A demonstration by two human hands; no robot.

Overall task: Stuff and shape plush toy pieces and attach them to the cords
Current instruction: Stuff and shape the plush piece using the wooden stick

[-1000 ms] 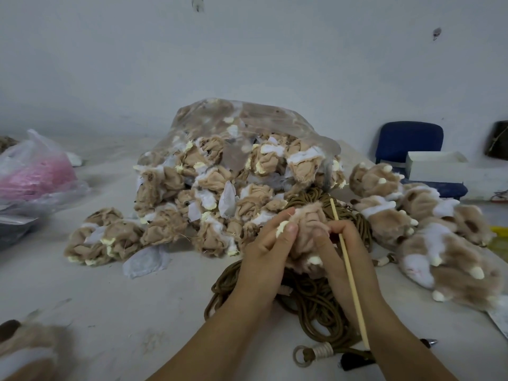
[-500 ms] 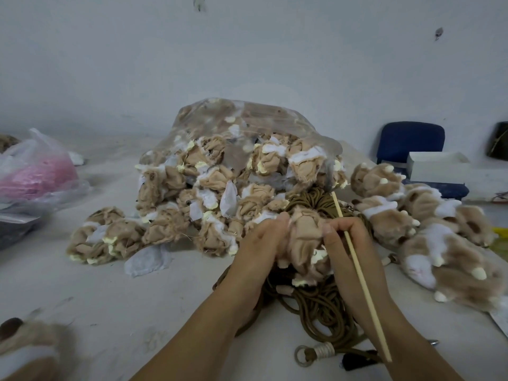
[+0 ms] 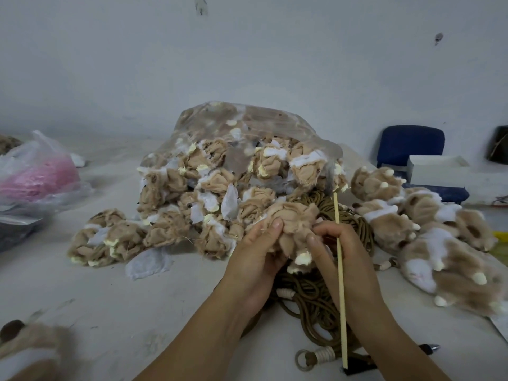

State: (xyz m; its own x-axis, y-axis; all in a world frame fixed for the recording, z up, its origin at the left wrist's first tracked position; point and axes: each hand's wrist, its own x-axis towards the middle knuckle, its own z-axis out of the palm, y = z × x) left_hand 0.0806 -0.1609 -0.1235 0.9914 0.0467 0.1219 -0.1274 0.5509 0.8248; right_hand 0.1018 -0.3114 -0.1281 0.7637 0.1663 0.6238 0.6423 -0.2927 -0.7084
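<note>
A tan inside-out plush piece point(image 3: 294, 224) with a pale yellow claw is held up between both hands. My left hand point(image 3: 258, 254) grips its left side. My right hand point(image 3: 341, 251) pinches its right side and also holds a thin wooden stick point(image 3: 340, 281), which runs upright along the hand. A heap of brown cords point(image 3: 310, 303) lies under the hands, with a ring end point(image 3: 305, 359) near the front. Behind, several unturned plush pieces spill from a clear plastic bag point(image 3: 247, 125).
Finished fluffy paw toys point(image 3: 428, 243) are piled at the right. A bag with pink material point(image 3: 38, 174) sits at far left. A blue chair point(image 3: 409, 144) holding a white box point(image 3: 437, 169) stands back right. Another plush piece point(image 3: 27, 350) lies front left, a pen point(image 3: 428, 348) front right.
The plush piece has been turned in the hands, so more of its tan inner side faces up. The stick has swung to a steeper, more upright line.
</note>
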